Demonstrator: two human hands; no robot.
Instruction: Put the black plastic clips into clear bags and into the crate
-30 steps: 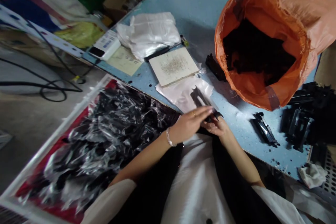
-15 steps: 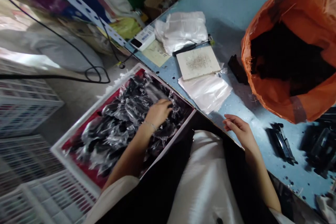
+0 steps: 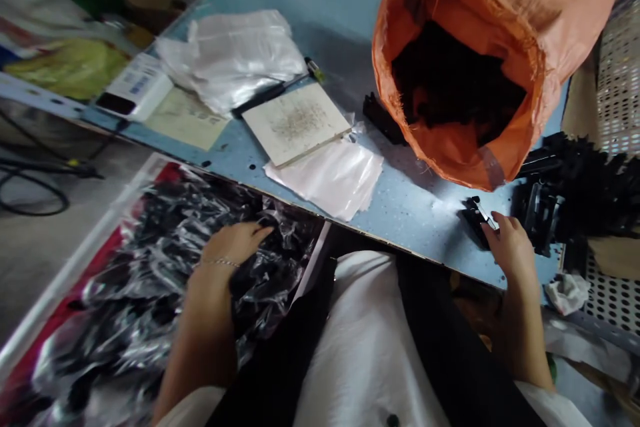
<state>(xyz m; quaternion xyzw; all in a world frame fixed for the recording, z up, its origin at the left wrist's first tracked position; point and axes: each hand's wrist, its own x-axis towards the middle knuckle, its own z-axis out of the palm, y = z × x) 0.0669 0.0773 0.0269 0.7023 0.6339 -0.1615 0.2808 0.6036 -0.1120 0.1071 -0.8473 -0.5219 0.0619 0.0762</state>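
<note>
The left hand lies open, fingers loosely together, on a heap of black parts in crinkled clear plastic, inside a white-rimmed, red-lined tray. Across the speckled blue workbench, below a woven orange sack, the right hand's fingertips touch a small black plastic part, beside a pile of similar black parts; whether they pinch it cannot be told.

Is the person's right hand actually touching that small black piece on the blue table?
Touching. The head view shows the right hand with its fingers pressed against the end of the small black part lying on the blue table.
</note>
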